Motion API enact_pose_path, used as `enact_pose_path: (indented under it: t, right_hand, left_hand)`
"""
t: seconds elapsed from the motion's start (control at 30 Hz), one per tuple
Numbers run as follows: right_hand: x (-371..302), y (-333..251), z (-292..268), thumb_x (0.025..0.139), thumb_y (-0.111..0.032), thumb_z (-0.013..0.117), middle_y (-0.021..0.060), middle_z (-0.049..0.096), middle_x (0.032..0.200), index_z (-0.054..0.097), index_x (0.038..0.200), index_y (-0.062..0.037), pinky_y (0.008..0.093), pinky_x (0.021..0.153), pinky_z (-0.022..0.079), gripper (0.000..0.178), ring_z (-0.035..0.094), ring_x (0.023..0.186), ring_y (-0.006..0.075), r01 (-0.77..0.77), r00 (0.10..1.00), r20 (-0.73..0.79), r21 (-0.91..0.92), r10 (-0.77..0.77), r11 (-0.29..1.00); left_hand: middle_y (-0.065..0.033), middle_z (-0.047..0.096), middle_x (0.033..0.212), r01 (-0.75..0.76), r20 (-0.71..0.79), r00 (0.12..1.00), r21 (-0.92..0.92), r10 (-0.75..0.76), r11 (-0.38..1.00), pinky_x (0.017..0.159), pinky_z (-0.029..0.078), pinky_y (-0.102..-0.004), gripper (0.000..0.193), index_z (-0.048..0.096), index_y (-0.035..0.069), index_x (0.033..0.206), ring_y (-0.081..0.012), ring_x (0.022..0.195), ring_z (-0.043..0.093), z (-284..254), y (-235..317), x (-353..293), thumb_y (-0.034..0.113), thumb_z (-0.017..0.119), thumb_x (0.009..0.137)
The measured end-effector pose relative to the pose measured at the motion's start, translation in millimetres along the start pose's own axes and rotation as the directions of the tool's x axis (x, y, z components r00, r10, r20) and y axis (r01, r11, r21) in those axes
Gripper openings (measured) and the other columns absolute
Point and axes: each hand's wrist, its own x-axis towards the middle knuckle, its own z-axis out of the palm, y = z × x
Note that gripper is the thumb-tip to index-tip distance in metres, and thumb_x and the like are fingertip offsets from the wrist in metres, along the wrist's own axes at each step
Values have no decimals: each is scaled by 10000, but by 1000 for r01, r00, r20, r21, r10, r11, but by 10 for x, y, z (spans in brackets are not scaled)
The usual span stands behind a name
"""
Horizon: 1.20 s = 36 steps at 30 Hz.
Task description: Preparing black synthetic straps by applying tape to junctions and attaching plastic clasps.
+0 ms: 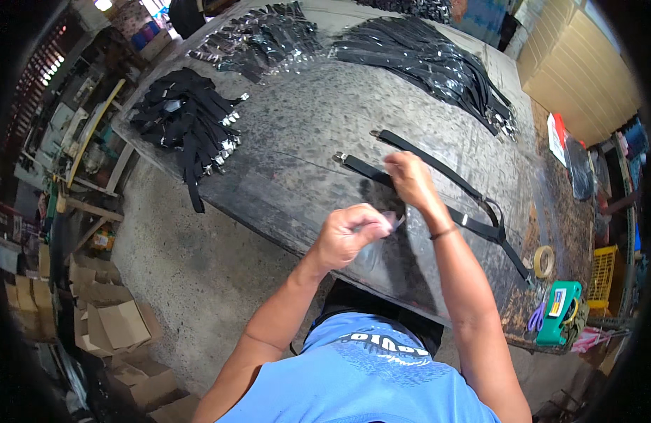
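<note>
Left hand (348,235) pinching clear plastic (391,221), right hand (412,182) curled over black suspenders (368,170), grip unclear

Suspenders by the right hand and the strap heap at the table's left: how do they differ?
The suspenders are laid out singly; the heap of straps is jumbled. The suspenders lie wholly on the table, while one strap end of the heap hangs past it. Both are black with silvery clips.
</note>
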Motion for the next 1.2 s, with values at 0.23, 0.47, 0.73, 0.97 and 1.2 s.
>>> enact_pose_path:
  t: [0.23,0.47,0.73,0.97,1.2]
  right_hand:
    - [350,-243,918,818,-270,696,157,621,1094,602,1083,-98,491,841,475,330,556,1090,359,4,999,37,-469,15,883]
    - [95,-522,-84,812,-164,734,161,648,800,579,1077,-41,386,642,489,331,641,721,279,-96,994,77,249,79,964]
    - [-1001,-759,-1477,893,-25,634,40,657,890,648,1087,-9,257,645,501,195,586,701,102,-222,971,65,595,228,772]
    - [-1410,-962,-1787,812,-48,696,108,620,786,662,985,-53,340,562,478,176,607,643,281,52,997,-54,-142,-60,989]
    - [-1587,-904,-1803,792,-100,714,69,515,684,650,949,-120,367,510,451,171,573,574,256,143,982,-71,-333,-176,932]
  left_hand:
    - [-80,664,827,26,-248,968,-26,-32,999,752,500,-260,79,660,-9,820,-137,792,627,-381,169,-229,35,661,886]
    - [-43,680,818,210,-201,953,-97,-225,973,715,493,-232,111,682,5,891,-86,736,603,-349,78,46,112,710,880]
    - [-1,672,812,280,99,957,-70,-272,958,708,485,-216,104,689,5,898,-56,747,583,59,50,388,97,722,864]
    - [-22,683,767,145,229,955,190,-187,971,621,474,-218,132,709,6,847,-45,690,576,436,165,445,129,751,829]
    - [-75,715,811,-17,287,953,375,-99,927,645,508,-270,143,705,21,837,-125,714,659,663,339,430,155,751,817]
